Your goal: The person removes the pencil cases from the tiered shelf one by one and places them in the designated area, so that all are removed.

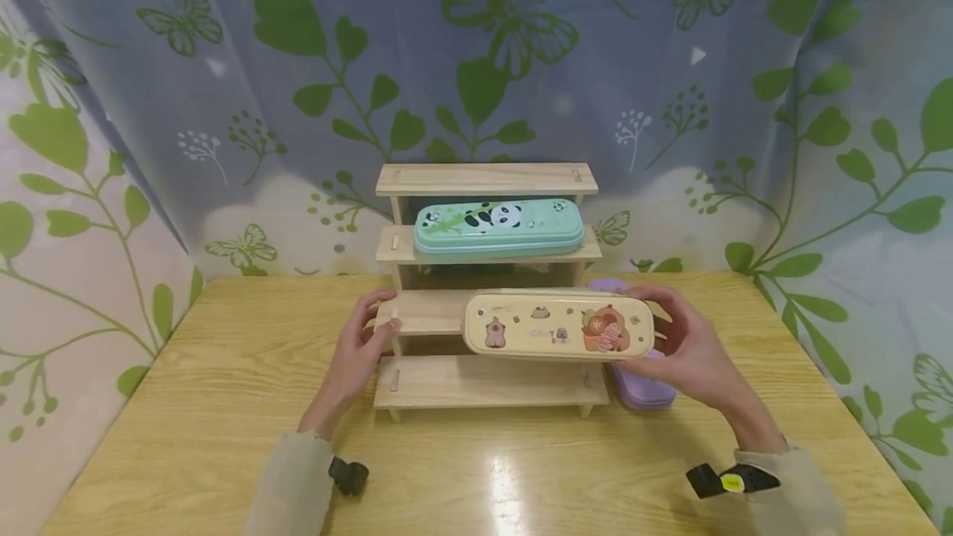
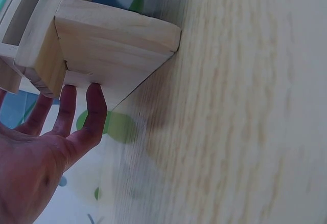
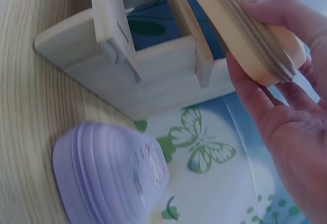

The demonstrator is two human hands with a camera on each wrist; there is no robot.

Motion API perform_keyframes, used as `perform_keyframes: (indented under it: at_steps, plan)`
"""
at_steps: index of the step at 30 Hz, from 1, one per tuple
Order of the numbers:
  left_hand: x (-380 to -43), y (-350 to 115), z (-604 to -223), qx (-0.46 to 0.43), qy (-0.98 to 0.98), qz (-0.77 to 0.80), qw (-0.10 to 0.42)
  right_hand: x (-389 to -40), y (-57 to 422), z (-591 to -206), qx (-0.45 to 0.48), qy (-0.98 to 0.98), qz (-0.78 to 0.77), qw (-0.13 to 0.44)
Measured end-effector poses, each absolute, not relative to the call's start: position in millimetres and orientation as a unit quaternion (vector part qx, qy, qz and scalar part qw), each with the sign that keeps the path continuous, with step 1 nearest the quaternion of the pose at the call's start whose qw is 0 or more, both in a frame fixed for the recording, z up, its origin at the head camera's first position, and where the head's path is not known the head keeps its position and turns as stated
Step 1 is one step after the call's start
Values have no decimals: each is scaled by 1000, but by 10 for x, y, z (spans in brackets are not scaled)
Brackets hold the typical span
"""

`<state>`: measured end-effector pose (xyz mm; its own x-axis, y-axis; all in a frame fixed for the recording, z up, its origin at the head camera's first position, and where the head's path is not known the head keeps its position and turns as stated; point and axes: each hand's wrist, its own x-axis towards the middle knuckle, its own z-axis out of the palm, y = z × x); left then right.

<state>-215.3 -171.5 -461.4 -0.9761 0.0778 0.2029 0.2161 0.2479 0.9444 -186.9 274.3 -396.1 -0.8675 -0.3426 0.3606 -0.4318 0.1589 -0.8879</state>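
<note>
A cream zippered pencil case (image 1: 558, 326) with capybara pictures is held by its right end in my right hand (image 1: 688, 346), thumb on one side and fingers on the other. It overlaps the second step up of a wooden tiered rack (image 1: 491, 383) in the head view; its zipper (image 3: 250, 24) shows in the right wrist view. At the rack's left end my left hand (image 1: 365, 346) grips that same step, thumb on top, with fingertips (image 2: 94, 88) at the side panel. A mint panda pencil case (image 1: 499, 226) rests on the step above.
Right of the rack, a purple pencil case (image 1: 644, 387) lies on the wooden table (image 1: 246, 404), partly behind my right hand and the cream case. A leaf-and-butterfly curtain (image 1: 476, 48) hangs close behind the rack.
</note>
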Motion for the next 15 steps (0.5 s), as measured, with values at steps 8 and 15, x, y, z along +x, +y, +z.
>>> perform_keyframes:
  at_steps: [8, 15]
  plan:
    - [-2148, -1711, -4601, -95, -781, -615, 56, -1774, 2981, -3969, 258, -740, 618, 55]
    - [-2139, -1708, -4593, -95, -783, -612, 58, -1707, 3207, -3967, 265, -715, 643, 67]
